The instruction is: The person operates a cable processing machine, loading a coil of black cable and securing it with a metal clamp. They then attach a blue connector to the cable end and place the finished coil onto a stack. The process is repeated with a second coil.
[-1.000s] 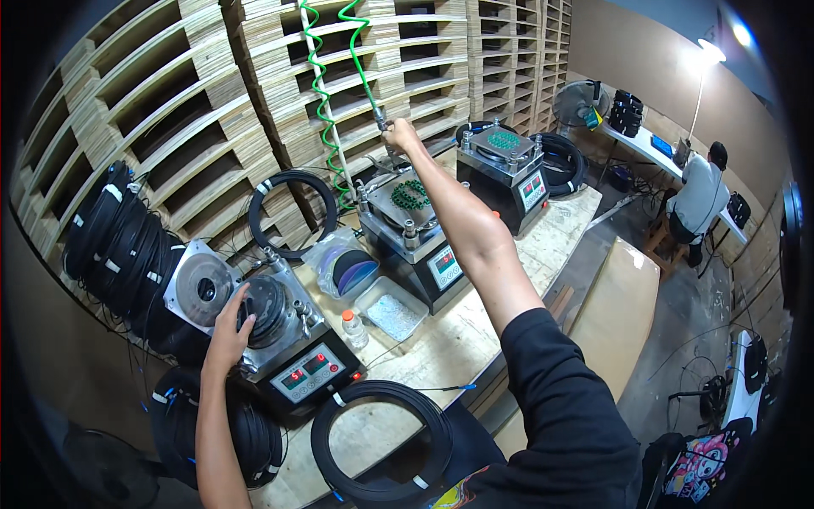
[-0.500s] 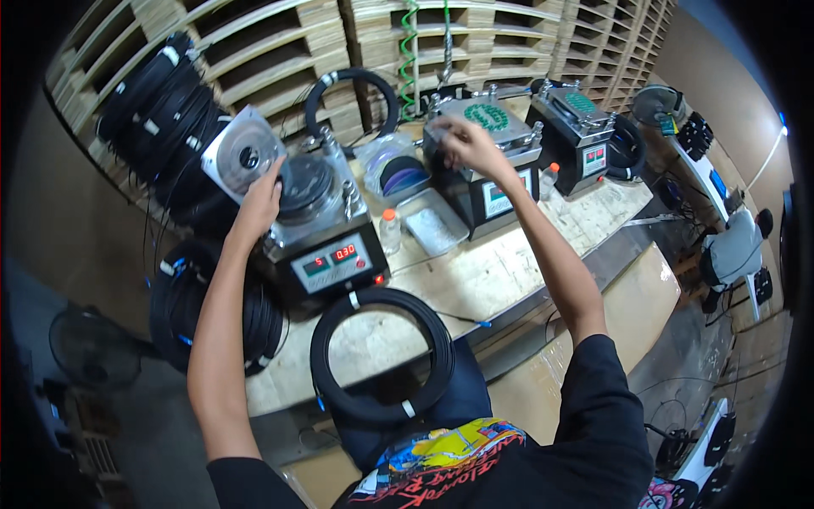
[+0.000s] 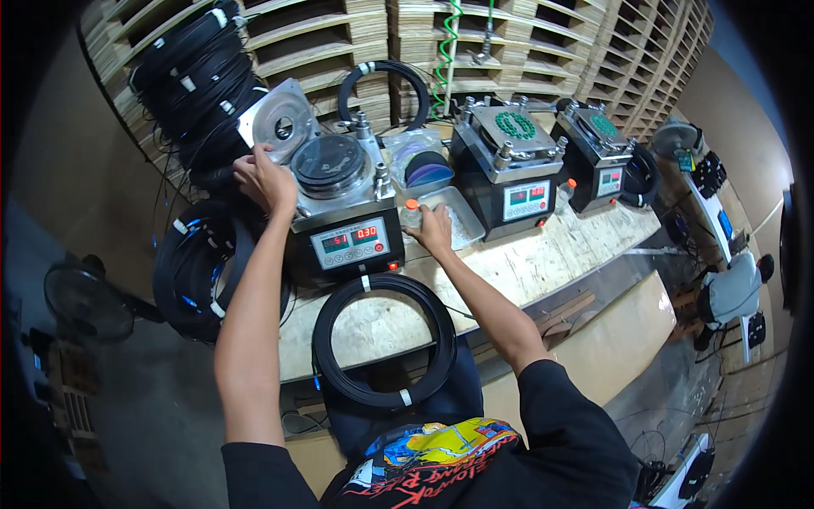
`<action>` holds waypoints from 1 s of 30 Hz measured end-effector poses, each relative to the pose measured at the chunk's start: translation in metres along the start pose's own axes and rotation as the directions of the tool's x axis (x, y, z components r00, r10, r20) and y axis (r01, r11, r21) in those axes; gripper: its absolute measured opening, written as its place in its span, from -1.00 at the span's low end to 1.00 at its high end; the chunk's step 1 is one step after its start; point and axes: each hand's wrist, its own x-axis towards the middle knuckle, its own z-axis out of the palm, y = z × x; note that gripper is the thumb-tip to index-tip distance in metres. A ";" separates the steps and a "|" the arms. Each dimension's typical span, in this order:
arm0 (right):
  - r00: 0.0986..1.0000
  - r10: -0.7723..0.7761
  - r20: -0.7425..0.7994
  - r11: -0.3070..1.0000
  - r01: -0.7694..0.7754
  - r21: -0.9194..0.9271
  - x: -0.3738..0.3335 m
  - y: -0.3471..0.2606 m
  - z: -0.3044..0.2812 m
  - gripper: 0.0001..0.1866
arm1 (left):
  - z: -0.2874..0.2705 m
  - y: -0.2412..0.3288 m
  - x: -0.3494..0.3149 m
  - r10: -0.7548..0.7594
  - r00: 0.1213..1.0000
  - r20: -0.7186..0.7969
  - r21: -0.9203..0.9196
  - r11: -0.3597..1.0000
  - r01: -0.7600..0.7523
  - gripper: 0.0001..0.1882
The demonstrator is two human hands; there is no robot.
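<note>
- Your right hand (image 3: 434, 227) is partly closed, thumb and fingers bent in around a small clear bottle (image 3: 411, 217) with an orange cap.
- That bottle is just right of the nearest machine (image 3: 298, 254), beside the left side of a shallow tray (image 3: 467, 209); whether its base touches the table you can't tell from this angle.
- Your left hand (image 3: 267, 180) has its fingers half curled at the lower edge of a tilted square plate (image 3: 270, 114) with a round centre; you can't tell whether they pinch it or only rest there.
- Right of that plate, a dark round disc (image 3: 328, 161) lies on top of your nearest machine, with upright metal posts near it.
- Facing you on its front is a control panel (image 3: 349, 243) with lit red digits.
- Behind the tray sits a purple disc (image 3: 428, 174) by clear plastic wrapping.
- Closest to your body, a coil of black cable (image 3: 325, 339) with white ties overlaps the edge of the wooden table (image 3: 509, 276) and your lap.
- Farther to your right stand a second machine (image 3: 490, 208) and a third machine (image 3: 585, 182), each topped with a ring of green pieces, a second orange-capped bottle (image 3: 565, 197) between them.
- Stacked wooden pallets (image 3: 348, 42) rise behind your table.
</note>
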 end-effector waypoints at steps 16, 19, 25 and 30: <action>0.943 -0.327 -0.065 0.797 0.313 0.517 0.102 -0.067 -0.140 -0.41 | 0.019 -0.013 -0.001 -0.213 0.950 0.230 -0.341 0.896 0.284 -0.55; 0.870 -0.493 -0.019 0.867 0.493 0.075 0.113 -0.102 -0.161 -0.43 | 0.020 -0.009 -0.003 -0.205 0.953 0.225 -0.363 0.890 0.277 -0.55; 0.672 -0.740 -0.004 0.570 0.624 -0.535 0.113 -0.157 -0.165 -0.52 | 0.018 -0.008 -0.002 -0.209 0.947 0.244 -0.371 0.882 0.290 -0.57; 0.581 -0.804 0.127 0.418 0.704 -0.574 0.108 -0.181 -0.166 -0.59 | 0.016 -0.006 -0.002 -0.251 0.933 0.259 -0.368 0.867 0.336 -0.52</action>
